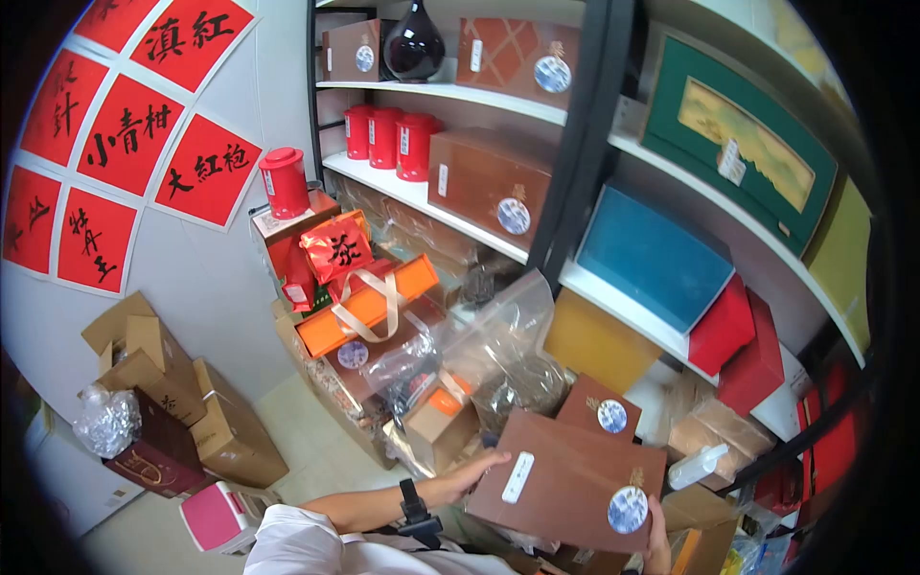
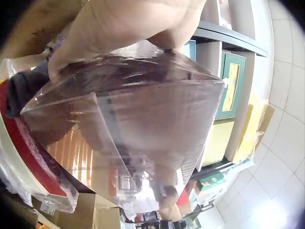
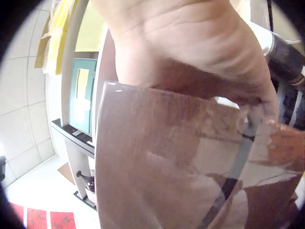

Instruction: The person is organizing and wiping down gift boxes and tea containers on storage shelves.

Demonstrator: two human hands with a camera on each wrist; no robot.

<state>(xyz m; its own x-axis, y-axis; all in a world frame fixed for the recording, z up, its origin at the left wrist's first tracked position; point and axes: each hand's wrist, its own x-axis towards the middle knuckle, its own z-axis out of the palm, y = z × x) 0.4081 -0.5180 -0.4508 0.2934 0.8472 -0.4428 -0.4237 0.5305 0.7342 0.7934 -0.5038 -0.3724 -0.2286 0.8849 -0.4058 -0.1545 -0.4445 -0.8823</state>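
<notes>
Two bare hands grip one large, reddish-brown rectangular box (image 1: 561,484) wrapped in glossy clear film, with a white oblong label and a blue-and-white round emblem. It is low in the head view, at about five o'clock from the centre. From the box's middle, the left hand (image 1: 475,471) is near nine o'clock, its fingers holding the side edge; the right hand (image 1: 657,539) is near four o'clock, its fingers holding the opposite edge by the corner. How far either set of fingers reaches underneath, I cannot tell.

Slick film is probably the first risk: with the weight shared between two edges, a palm could slide and the box could drop a corner. The right hand sits lower in the view than the left, so uneven lifting might twist it. Pressing hard on the film could split or crease it.

Clutter crowds the box too. At twelve o'clock, a smaller brown box with a similar emblem (image 1: 586,410) is close enough to be scraped or shoved. At eleven o'clock, a crumpled clear plastic bag (image 1: 517,388) could snag a corner. At three o'clock, a translucent white cylindrical container (image 1: 698,466) could roll if bumped. The broad lid also hides whatever is beneath, so setting it down blind could crush something soft or leave it rocking.
</notes>
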